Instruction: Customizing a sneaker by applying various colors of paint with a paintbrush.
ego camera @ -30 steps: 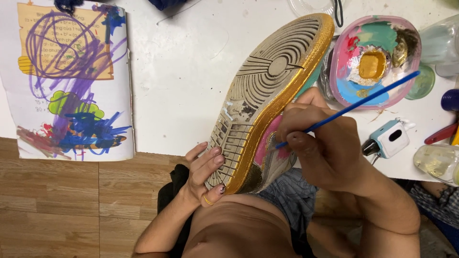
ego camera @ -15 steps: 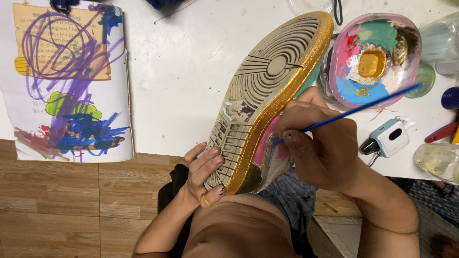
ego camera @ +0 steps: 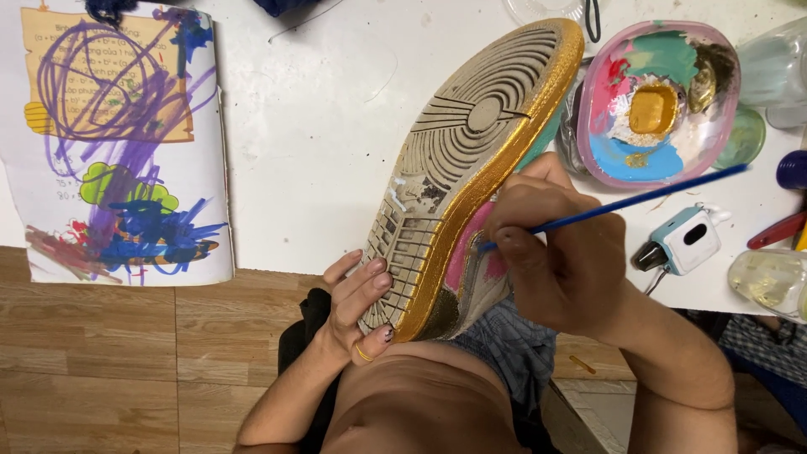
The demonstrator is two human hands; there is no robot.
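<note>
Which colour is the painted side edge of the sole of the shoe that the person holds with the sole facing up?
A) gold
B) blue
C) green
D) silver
A: the side edge of the tan rubber sole of the shoe shines gold, while the right hand holds the thin blue paintbrush against the shoe's side and the left hand steadies its heel end.

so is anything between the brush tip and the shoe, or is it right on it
Nothing visible is in the way. The right hand holds the blue brush with its tip at the pink side of the shoe, beside the gold edge. The left hand grips the heel, away from the tip.
</note>
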